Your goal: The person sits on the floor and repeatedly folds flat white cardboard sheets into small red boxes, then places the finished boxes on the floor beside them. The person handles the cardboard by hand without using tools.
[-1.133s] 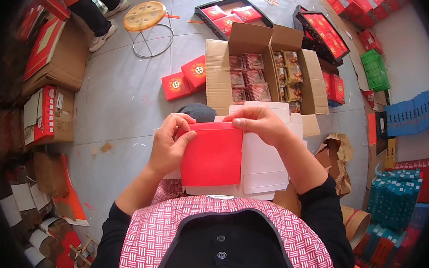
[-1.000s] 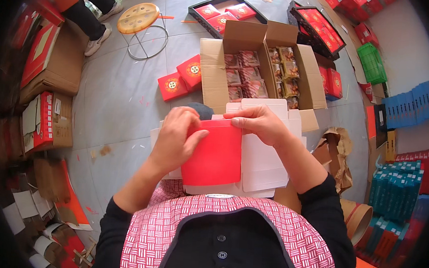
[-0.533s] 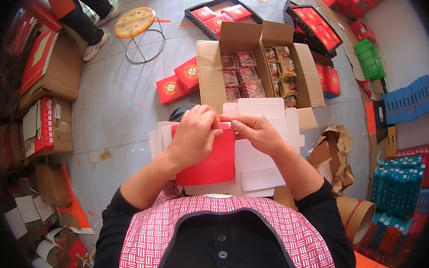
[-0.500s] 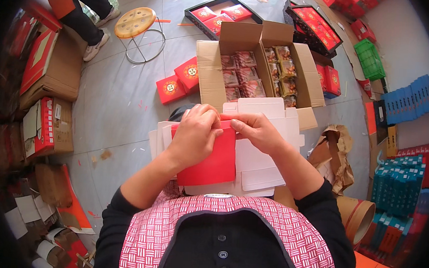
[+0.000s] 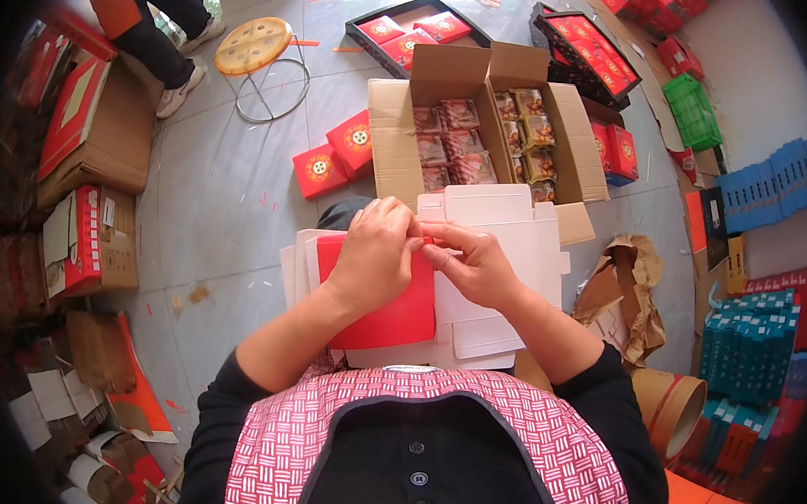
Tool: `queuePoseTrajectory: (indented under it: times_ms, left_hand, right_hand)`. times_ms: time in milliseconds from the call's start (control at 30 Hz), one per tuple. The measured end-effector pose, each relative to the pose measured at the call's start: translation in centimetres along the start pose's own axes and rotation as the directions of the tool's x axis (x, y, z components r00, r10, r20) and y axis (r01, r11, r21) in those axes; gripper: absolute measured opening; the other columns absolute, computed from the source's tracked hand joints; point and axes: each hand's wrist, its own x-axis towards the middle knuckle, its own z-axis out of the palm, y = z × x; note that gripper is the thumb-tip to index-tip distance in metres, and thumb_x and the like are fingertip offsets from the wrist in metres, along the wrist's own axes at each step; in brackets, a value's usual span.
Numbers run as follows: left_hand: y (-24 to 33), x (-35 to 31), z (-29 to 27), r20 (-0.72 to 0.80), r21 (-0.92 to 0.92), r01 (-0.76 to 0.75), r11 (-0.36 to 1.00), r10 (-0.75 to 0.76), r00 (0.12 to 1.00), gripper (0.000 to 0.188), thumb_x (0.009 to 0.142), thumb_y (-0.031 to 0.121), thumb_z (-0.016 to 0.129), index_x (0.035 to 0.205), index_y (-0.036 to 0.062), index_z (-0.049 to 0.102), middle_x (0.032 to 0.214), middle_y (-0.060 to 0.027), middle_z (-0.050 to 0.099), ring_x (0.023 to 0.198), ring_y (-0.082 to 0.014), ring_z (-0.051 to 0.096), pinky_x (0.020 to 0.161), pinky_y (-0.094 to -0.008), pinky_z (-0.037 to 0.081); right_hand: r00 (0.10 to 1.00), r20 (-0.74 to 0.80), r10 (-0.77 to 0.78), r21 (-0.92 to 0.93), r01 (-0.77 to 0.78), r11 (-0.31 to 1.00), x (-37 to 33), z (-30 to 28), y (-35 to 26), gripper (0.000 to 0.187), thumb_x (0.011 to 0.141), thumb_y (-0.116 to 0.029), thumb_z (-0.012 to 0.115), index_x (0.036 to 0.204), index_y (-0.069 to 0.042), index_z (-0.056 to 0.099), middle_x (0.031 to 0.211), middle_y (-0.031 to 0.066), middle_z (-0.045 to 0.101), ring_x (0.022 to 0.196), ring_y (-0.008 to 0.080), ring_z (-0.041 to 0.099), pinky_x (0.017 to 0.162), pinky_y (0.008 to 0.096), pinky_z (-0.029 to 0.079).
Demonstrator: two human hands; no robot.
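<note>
Grey tiled floor beyond, my pink-and-white apron, flat white card before it, red card over the white's left part, my right hand pinching its top right corner, my left hand curled touching alongside, its grip hidden.

So the left hand and right hand are right up against each other, fingers pinching the top edge of a red cardboard piece lying over some flat white box blanks. Just past that there's an open brown carton with wrapped snack packets in rows, plus two red boxes and a round stool over on the left.
</note>
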Motion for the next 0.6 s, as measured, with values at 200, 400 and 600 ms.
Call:
queuePoseTrajectory:
  times_ms: [200,400,600]
  left_hand:
    - [-4.3,-2.7,-5.9,-0.164,-0.187,0.039,0.982,-0.070,0.984,0.042,0.080,0.007,0.071,0.117,0.0040,0.053,0.110,-0.0091,0.060,0.105,-0.0201,0.058,0.089,-0.0336,0.045]
    - [-2.7,-7.7,-0.8,-0.145,-0.749,0.121,0.651,-0.340,0.929,0.039,0.080,0.007,0.074,0.113,0.0046,0.055,0.113,-0.0076,0.056,0.102,-0.0148,0.056,0.088,-0.0269,0.047]
    - [-3.7,-8.1,1.1,-0.301,-0.564,0.027,0.825,-0.236,0.924,0.027,0.085,0.005,0.068,0.107,0.0044,0.055,0.116,-0.0094,0.055,0.105,-0.0156,0.054,0.090,-0.0280,0.045]
  right_hand:
    - [0.995,-0.051,-0.081,0.143,0.087,0.986,-1.1,0.0,1.3,0.026,0.091,-0.002,0.058,0.116,-0.003,0.062,0.118,0.0111,0.062,0.101,0.0143,0.061,0.087,0.0302,0.051]
    - [0.983,-0.157,-0.097,0.252,0.134,0.958,-2.0,1.9,1.9,0.021,0.096,-0.003,0.050,0.115,-0.003,0.059,0.124,0.0108,0.057,0.105,0.0139,0.057,0.089,0.0261,0.047]
    - [0.929,-0.337,-0.152,0.151,0.212,0.965,-2.3,4.2,3.1,0.015,0.097,-0.006,0.048,0.110,-0.004,0.056,0.116,0.0087,0.055,0.098,0.0114,0.054,0.083,0.0236,0.044]
